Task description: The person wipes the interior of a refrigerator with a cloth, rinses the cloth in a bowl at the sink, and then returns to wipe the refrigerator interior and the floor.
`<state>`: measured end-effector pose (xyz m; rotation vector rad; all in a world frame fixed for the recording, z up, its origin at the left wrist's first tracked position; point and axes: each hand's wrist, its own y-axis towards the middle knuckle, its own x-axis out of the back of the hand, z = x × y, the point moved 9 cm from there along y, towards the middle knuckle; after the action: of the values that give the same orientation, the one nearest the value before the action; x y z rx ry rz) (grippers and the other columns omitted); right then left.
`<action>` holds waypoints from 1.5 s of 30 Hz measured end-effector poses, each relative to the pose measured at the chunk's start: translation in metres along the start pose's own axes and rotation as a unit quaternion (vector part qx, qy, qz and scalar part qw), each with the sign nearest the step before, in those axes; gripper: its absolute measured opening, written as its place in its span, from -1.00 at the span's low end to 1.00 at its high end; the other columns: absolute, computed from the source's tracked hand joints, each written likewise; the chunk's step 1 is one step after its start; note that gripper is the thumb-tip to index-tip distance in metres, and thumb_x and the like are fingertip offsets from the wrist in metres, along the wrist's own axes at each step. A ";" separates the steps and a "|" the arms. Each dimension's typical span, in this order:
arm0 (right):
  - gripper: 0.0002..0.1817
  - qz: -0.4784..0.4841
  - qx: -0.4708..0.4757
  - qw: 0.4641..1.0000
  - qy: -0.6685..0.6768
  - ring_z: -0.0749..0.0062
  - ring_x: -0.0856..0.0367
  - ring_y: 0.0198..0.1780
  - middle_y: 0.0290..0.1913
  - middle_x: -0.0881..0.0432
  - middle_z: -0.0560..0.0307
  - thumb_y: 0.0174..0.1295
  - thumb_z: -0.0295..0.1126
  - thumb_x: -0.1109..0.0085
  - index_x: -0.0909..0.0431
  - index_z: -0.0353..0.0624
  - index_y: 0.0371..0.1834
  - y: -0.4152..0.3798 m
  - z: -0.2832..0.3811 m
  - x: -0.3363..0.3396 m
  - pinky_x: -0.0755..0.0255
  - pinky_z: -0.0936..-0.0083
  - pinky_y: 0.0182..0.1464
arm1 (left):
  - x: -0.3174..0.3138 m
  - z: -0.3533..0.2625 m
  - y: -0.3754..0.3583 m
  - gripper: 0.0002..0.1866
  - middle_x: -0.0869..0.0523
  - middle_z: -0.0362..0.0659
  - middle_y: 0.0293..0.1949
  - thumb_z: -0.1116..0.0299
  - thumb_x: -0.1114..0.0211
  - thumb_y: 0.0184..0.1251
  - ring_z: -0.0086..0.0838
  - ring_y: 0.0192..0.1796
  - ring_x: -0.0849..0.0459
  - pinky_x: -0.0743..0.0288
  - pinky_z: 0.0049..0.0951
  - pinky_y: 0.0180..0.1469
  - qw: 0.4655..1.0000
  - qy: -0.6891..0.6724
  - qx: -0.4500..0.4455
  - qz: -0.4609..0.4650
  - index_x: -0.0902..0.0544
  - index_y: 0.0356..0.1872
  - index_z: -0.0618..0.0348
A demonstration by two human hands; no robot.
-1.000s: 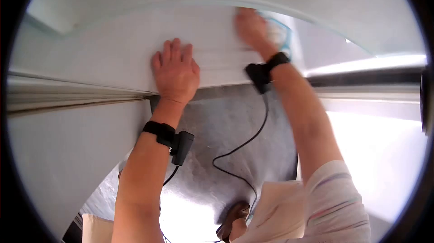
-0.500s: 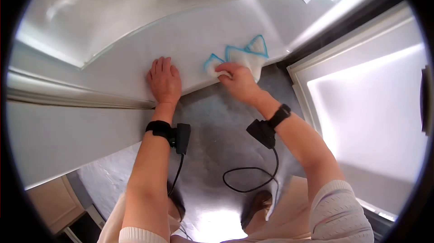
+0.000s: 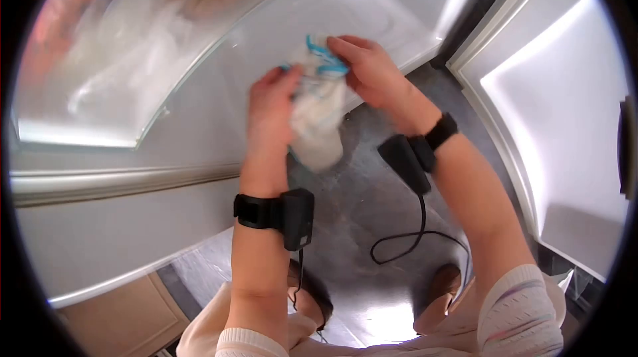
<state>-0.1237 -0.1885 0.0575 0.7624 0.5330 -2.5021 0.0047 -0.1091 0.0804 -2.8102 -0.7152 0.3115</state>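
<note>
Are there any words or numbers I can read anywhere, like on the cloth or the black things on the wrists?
None can be read.
The cloth, held by the left hand and the right hand, shows only a blue edge, no writing.
The black wrist bands and the boxes on them show no label.
The white shelf and the door are plain.
</note>
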 end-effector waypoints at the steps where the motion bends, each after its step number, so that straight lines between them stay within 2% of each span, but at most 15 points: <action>1: -0.72 -0.022 0.054 0.985 -0.163 0.26 -0.59 -0.18 -0.25 -0.61 0.05 0.25 -0.34 -0.01 -0.49 -0.27 -0.05 0.008 0.015 0.003 -0.51 0.39 -0.16 | 0.024 -0.018 0.010 -0.73 -0.62 -0.15 -0.35 0.33 -0.32 0.14 -0.52 -0.32 -0.57 -0.46 -0.52 -0.27 0.995 0.016 -0.069 -0.066 -0.60 -0.26 0.36; 2: -0.72 -0.028 0.056 0.986 -0.153 0.26 -0.59 -0.18 -0.25 -0.61 0.05 0.25 -0.34 -0.01 -0.49 -0.27 -0.05 0.019 0.017 0.015 -0.51 0.39 -0.16 | 0.050 -0.037 0.019 -0.77 -0.62 -0.14 -0.35 0.35 -0.31 0.14 -0.51 -0.32 -0.57 -0.45 -0.51 -0.28 0.981 0.031 -0.138 -0.129 -0.61 -0.31 0.36; 4: -0.73 -0.183 0.231 0.774 -0.561 0.10 -0.59 -0.20 -0.27 -0.63 0.05 0.17 -0.33 -0.04 -0.54 -0.15 -0.09 0.030 0.055 0.056 -0.48 0.25 -0.16 | 0.088 -0.076 0.022 -0.76 -0.65 -0.12 -0.37 0.34 -0.35 0.01 -0.42 -0.36 -0.59 -0.46 -0.44 -0.29 0.914 0.152 -0.270 -0.261 -0.65 -0.32 0.28; 5: -0.75 -0.208 0.258 0.738 -0.588 0.10 -0.54 -0.08 -0.18 -0.62 0.09 0.11 -0.33 -0.06 -0.56 -0.05 -0.13 0.034 0.060 0.074 -0.40 0.19 -0.07 | 0.091 -0.078 0.032 -0.76 -0.65 -0.12 -0.37 0.34 -0.35 0.01 -0.42 -0.36 -0.59 -0.46 -0.44 -0.29 0.914 0.160 -0.270 -0.257 -0.65 -0.32 0.28; 8: -0.81 -0.239 0.207 0.641 -0.699 0.32 -0.48 0.03 -0.11 -0.60 0.20 0.12 -0.33 -0.08 -0.58 -0.05 -0.20 0.026 0.045 0.102 -0.31 0.28 0.04 | 0.077 -0.071 0.074 -0.73 -0.69 -0.05 -0.47 0.19 -0.36 -0.21 -0.15 -0.36 -0.64 -0.49 -0.20 -0.27 0.676 0.565 -0.314 -0.354 -0.71 -0.44 0.08; 10: -0.84 -0.223 0.339 0.569 -0.716 0.41 -0.41 0.09 -0.07 -0.58 0.33 0.12 -0.35 -0.10 -0.58 -0.01 -0.23 0.015 0.039 0.090 -0.22 0.34 0.10 | 0.061 -0.021 0.121 -0.71 -0.68 0.00 -0.45 0.13 -0.31 -0.13 -0.11 -0.31 -0.64 -0.48 -0.16 -0.23 0.743 0.592 -0.221 -0.220 -0.72 -0.40 0.06; 14: -0.84 -0.214 0.359 0.563 -0.713 0.43 -0.43 0.05 -0.09 -0.58 0.42 0.12 -0.38 -0.10 -0.58 0.00 -0.23 0.014 0.041 0.088 -0.22 0.36 0.09 | 0.041 0.011 0.153 -0.67 -0.66 0.03 -0.40 0.09 -0.27 -0.04 -0.06 -0.27 -0.62 -0.48 -0.16 -0.20 0.747 0.637 -0.146 -0.123 -0.71 -0.29 0.05; 16: -0.84 -0.216 0.349 0.560 -0.720 0.43 -0.43 0.05 -0.08 -0.58 0.43 0.12 -0.38 -0.10 -0.57 0.02 -0.22 0.013 0.042 0.086 -0.21 0.37 0.07 | 0.027 0.007 0.154 -0.72 -0.67 -0.01 -0.32 0.14 -0.24 0.06 -0.09 -0.23 -0.62 -0.48 -0.16 -0.18 0.736 0.621 -0.245 -0.114 -0.70 -0.29 0.07; 23: -0.86 -0.223 0.325 0.549 -0.737 0.45 -0.43 0.04 -0.09 -0.58 0.44 0.10 -0.39 -0.11 -0.57 0.03 -0.27 0.023 0.041 0.089 -0.20 0.37 0.02 | 0.018 -0.015 0.177 -0.81 -0.67 -0.05 -0.24 0.25 -0.22 0.13 -0.13 -0.17 -0.61 -0.48 -0.18 -0.15 0.689 0.658 -0.279 -0.121 -0.71 -0.31 0.02; 29: -0.84 -0.222 0.325 0.546 -0.739 0.42 -0.42 0.05 -0.09 -0.58 0.44 0.09 -0.39 -0.10 -0.57 0.05 -0.25 0.023 0.039 0.087 -0.19 0.36 0.05 | 0.003 -0.004 0.176 -0.80 -0.69 -0.11 -0.32 0.30 -0.25 0.08 -0.18 -0.22 -0.63 -0.51 -0.29 -0.16 0.724 0.660 -0.199 0.007 -0.67 -0.26 0.06; 31: -0.83 -0.219 0.336 0.554 -0.730 0.40 -0.42 0.06 -0.10 -0.58 0.44 0.08 -0.40 -0.10 -0.58 0.05 -0.24 0.023 0.041 0.087 -0.19 0.35 0.06 | 0.001 -0.019 0.176 -0.82 -0.69 -0.11 -0.31 0.31 -0.21 0.10 -0.16 -0.19 -0.63 -0.50 -0.26 -0.15 0.652 0.704 -0.273 -0.064 -0.66 -0.28 0.06; 35: -0.82 -0.212 0.336 0.556 -0.730 0.40 -0.41 0.07 -0.08 -0.57 0.44 0.08 -0.41 -0.10 -0.57 0.05 -0.23 0.023 0.041 0.087 -0.19 0.34 0.06 | -0.003 -0.015 0.178 -0.84 -0.65 -0.07 -0.20 0.38 -0.16 0.14 -0.12 -0.12 -0.60 -0.49 -0.22 -0.10 0.614 0.728 -0.294 -0.085 -0.63 -0.27 0.08; 41: -0.80 -0.208 0.329 0.557 -0.733 0.40 -0.40 0.08 -0.03 -0.54 0.45 0.08 -0.41 -0.10 -0.56 0.04 -0.21 0.022 0.038 0.088 -0.19 0.34 0.08 | 0.017 -0.020 0.194 -0.83 -0.65 -0.09 -0.20 0.41 -0.14 0.14 -0.13 -0.11 -0.60 -0.48 -0.23 -0.09 0.649 0.716 -0.227 -0.121 -0.63 -0.26 0.07; 43: -0.80 -0.212 0.321 0.559 -0.735 0.40 -0.40 0.08 -0.03 -0.55 0.44 0.08 -0.41 -0.10 -0.56 0.03 -0.20 0.024 0.039 0.088 -0.19 0.34 0.09 | 0.015 -0.005 0.199 -0.83 -0.66 -0.09 -0.20 0.39 -0.15 0.13 -0.16 -0.11 -0.60 -0.48 -0.23 -0.09 0.738 0.653 -0.166 0.010 -0.64 -0.27 0.08; 45: -0.80 -0.208 0.323 0.559 -0.735 0.40 -0.40 0.09 -0.02 -0.55 0.43 0.08 -0.41 -0.10 -0.56 0.03 -0.20 0.024 0.039 0.088 -0.18 0.34 0.09 | 0.016 -0.011 0.200 -0.83 -0.66 -0.08 -0.21 0.38 -0.17 0.12 -0.17 -0.11 -0.61 -0.49 -0.24 -0.10 0.697 0.685 -0.213 -0.013 -0.65 -0.27 0.08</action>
<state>-0.1916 -0.2550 0.0295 -1.5124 -0.9460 -2.5994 0.1099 -0.2738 0.0349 -2.3273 -0.3924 -1.9430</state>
